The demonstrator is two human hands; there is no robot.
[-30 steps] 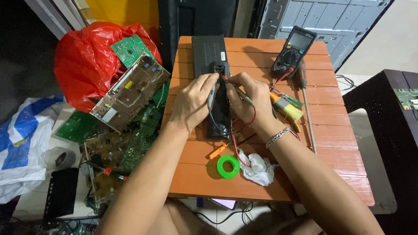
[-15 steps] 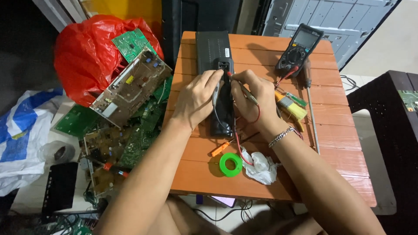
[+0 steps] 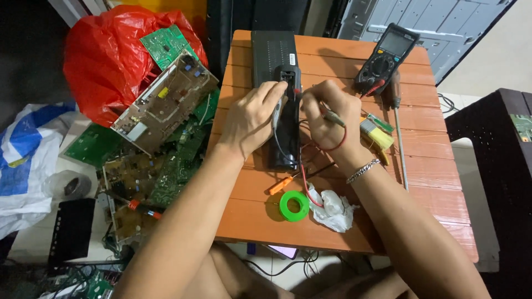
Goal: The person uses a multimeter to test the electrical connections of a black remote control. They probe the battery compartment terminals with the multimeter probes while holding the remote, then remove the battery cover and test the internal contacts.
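Note:
A long black device (image 3: 285, 119) lies lengthwise on the orange wooden table (image 3: 443, 182). My left hand (image 3: 250, 119) rests on its left side and pinches a thin probe against its upper part. My right hand (image 3: 327, 116) holds a probe with a red lead on the device's right side, near the top. The red wire (image 3: 306, 182) trails down toward the table's front. A black multimeter (image 3: 386, 58) sits at the far right.
A long screwdriver (image 3: 398, 127), a yellow sponge (image 3: 376, 134), a green tape roll (image 3: 294, 205), a crumpled white tissue (image 3: 332, 209) and a small orange tool (image 3: 280, 184) lie on the table. Circuit boards (image 3: 163, 105) and a red bag (image 3: 105, 61) crowd the floor on the left.
Both hands have shifted a little up the black device toward its far end. The other things on the table have stayed put.

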